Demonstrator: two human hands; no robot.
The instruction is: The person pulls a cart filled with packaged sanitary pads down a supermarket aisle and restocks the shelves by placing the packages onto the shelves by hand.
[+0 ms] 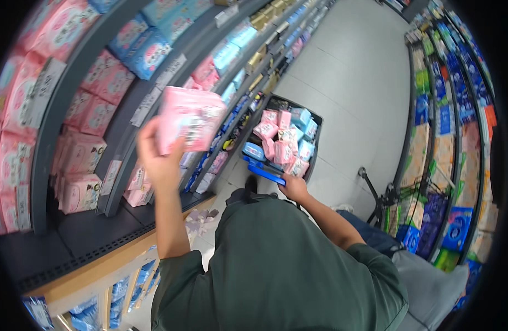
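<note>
A pink soft-wrapped packet [192, 120], printed with writing, is gripped in my left hand [154, 145], raised in front of the left shelves. My right hand [294, 188] is closed around the blue handle [264, 171] of a dark shopping basket [318, 136]. Inside the basket lie several pink packets [283, 153] and several blue packets [307, 149] in a loose heap. Beside my left hand, more pink packets [82, 192] stand stacked on the dark shelf [43, 244]. A blue packet stack [148, 51] sits on a higher shelf level.
Shelves of tissue and paper packs [438, 136] line the right side of the aisle. The grey tiled floor [353, 62] runs between both rows. A black stand or scooter-like frame [384, 194] and a person in grey clothing [428, 275] are close on my right.
</note>
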